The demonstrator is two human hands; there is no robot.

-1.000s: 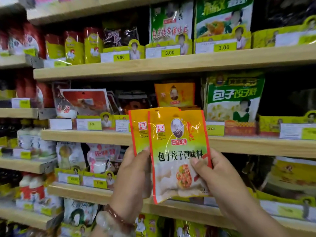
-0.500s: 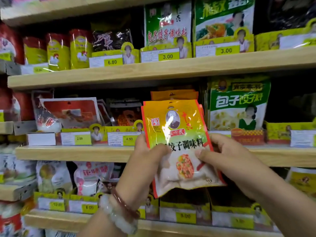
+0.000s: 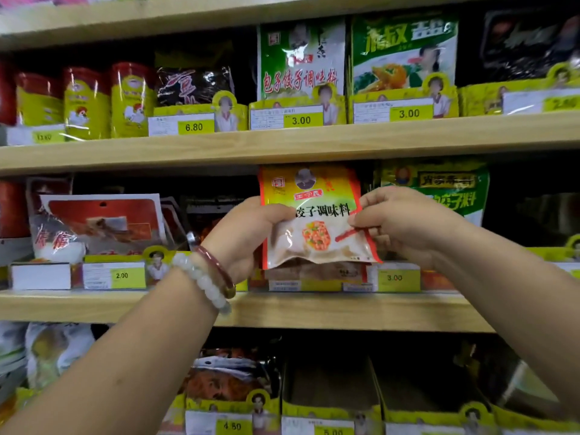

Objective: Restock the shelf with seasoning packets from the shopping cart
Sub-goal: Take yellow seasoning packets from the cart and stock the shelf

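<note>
An orange and white seasoning packet (image 3: 314, 215) with a dumpling picture stands upright in the middle shelf (image 3: 329, 309) slot, its top just under the shelf above. My left hand (image 3: 248, 233), with bead bracelets on the wrist, grips the packet's left edge, thumb across its front. My right hand (image 3: 398, 221) pinches the packet's right edge. The packet's lower edge hangs just above the 3.00 price tag (image 3: 394, 277). Whether more packets are behind it is hidden. The shopping cart is out of view.
Green dumpling seasoning packets (image 3: 445, 189) stand right of the slot, red packets (image 3: 100, 224) to the left. The upper shelf (image 3: 282, 142) holds yellow chicken powder bags (image 3: 88, 102) and green packets (image 3: 301, 58). Open cardboard trays (image 3: 329, 387) sit on the lower shelf.
Both hands have lifted the packet up and pushed it forward into the middle shelf slot. The view has moved closer to the shelf.
</note>
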